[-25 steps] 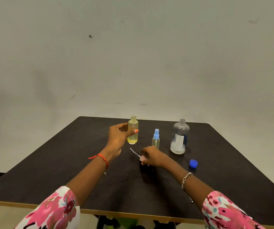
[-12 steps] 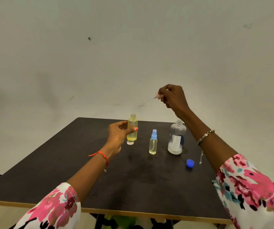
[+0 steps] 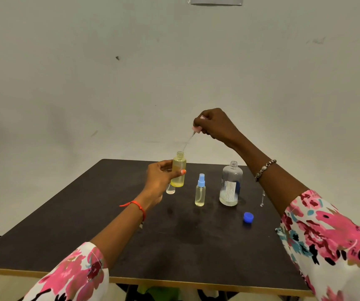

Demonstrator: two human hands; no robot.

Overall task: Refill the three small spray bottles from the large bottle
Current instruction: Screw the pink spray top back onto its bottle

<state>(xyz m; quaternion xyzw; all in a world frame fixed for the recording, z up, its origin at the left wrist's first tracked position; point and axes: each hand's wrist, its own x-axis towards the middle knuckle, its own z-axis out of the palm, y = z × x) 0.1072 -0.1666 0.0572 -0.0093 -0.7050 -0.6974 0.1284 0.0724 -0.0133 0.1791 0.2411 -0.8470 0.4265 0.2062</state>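
right grip (image 3: 216, 124) raised, seemingly pinching spray head (image 3: 197, 128)

Three small bottles: yellow one (image 3: 178, 170), blue-topped one (image 3: 200, 193), clear one (image 3: 170, 190); one large bottle (image 3: 230, 185); one blue cap (image 3: 248, 217); one spray top (image 3: 197, 128)

The open yellow bottle (image 3: 178, 170) is upright in the air. The blue-topped bottle (image 3: 200, 193) and the open large bottle (image 3: 230, 184) stand close together.
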